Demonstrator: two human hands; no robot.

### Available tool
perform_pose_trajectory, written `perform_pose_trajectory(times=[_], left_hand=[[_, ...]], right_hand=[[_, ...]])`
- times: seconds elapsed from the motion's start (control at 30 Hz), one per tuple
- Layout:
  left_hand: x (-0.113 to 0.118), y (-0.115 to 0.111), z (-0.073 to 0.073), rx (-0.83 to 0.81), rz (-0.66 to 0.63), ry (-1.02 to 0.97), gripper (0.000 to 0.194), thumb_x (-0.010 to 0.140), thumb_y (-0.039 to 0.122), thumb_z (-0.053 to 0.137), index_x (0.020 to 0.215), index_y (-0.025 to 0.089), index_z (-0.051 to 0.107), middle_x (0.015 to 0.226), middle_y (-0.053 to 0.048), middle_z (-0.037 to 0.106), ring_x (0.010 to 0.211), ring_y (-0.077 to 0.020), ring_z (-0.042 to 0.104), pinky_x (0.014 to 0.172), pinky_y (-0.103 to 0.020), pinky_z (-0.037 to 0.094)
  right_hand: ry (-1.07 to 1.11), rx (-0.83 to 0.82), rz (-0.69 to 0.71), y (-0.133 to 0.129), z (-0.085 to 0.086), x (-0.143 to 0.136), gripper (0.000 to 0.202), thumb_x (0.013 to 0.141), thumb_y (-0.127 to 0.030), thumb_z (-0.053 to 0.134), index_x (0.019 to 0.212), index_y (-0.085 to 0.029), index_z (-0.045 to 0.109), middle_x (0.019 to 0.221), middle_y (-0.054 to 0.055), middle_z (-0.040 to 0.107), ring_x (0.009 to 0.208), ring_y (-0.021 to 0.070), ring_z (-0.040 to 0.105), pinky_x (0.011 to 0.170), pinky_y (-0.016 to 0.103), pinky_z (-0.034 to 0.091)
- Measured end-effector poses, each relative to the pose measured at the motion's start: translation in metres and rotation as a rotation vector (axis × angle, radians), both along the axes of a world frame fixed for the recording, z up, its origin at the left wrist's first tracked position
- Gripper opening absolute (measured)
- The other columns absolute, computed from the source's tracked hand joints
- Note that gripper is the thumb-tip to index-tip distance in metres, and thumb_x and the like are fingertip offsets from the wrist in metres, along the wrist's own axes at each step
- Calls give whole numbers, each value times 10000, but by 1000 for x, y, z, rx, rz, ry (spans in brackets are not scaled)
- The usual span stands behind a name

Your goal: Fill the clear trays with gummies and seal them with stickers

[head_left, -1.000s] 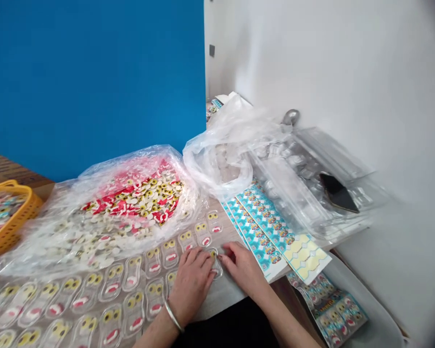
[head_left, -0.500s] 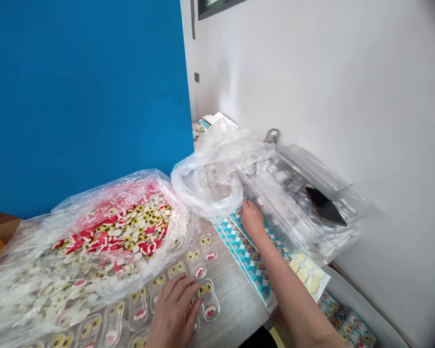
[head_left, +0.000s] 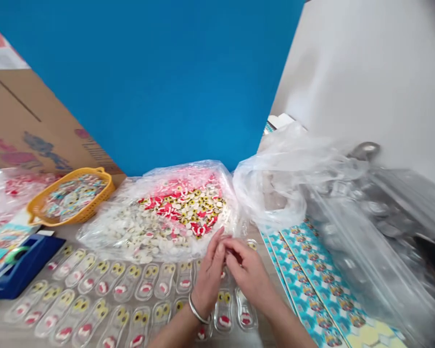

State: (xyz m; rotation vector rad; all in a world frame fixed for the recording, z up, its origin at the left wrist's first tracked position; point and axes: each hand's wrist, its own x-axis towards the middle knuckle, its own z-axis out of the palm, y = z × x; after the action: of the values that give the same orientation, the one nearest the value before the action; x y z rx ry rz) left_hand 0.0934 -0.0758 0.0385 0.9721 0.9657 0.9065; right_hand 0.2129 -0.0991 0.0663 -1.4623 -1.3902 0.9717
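The piece-filled plastic bag [head_left: 199, 169] is looking crinkled and glossy; left of the bag, a perforated basket [head_left: 90, 208] is showing yellow plastic; nearer than the bag, moulded plastic trays [head_left: 224, 308] are gleaming and a metal bracelet [head_left: 196, 310] is shining.

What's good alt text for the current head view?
The left hand, wearing a silver bangle, meets the right hand above rows of clear blister shells holding eye pieces and mouth pieces. Around them are an orange basket, a plastic bag of loose pieces and blue printed sheets.
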Motion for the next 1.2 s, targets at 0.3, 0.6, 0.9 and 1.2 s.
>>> perform_pose_trajectory(times=[0.3, 0.6, 0.9, 1.2], left_hand=[[-60, 51, -15, -327, 397, -199, 457, 780, 311, 706, 1199, 211, 554, 964, -28, 659, 715, -158, 700, 613, -258, 552], [-83, 61, -23, -348, 448, -220, 386, 764, 336, 731, 1102, 202, 602, 997, -35, 696, 750, -164, 710, 664, -269, 555], [-89, 64, -27, -324, 459, -228, 460, 733, 393, 752, 1137, 220, 619, 1078, -69, 702, 828, -181, 705, 733, -292, 542], [-87, 68, -21, -367, 439, -239, 474, 711, 386, 764, 1131, 205, 639, 1144, -94, 690, 848, -192, 702, 748, -308, 534]], right_hand=[[-829, 19, -4, 132, -36, -12, 225, 905, -106, 454, 993, -173, 650, 1005, 100, 657, 888, 183, 628, 775, 264, 451], [-879, 27, 20, 163, -64, -26, 220, 825, -68, 499, 988, -171, 605, 979, 84, 626, 821, 179, 604, 706, 251, 411], [-777, 33, 2, 195, -74, -69, 208, 856, -180, 486, 1025, -189, 608, 949, 63, 653, 812, 174, 596, 727, 252, 401], [-596, 34, -73, 184, -76, -52, 97, 794, -213, 511, 879, -191, 554, 781, 26, 616, 703, 171, 574, 689, 268, 422]])
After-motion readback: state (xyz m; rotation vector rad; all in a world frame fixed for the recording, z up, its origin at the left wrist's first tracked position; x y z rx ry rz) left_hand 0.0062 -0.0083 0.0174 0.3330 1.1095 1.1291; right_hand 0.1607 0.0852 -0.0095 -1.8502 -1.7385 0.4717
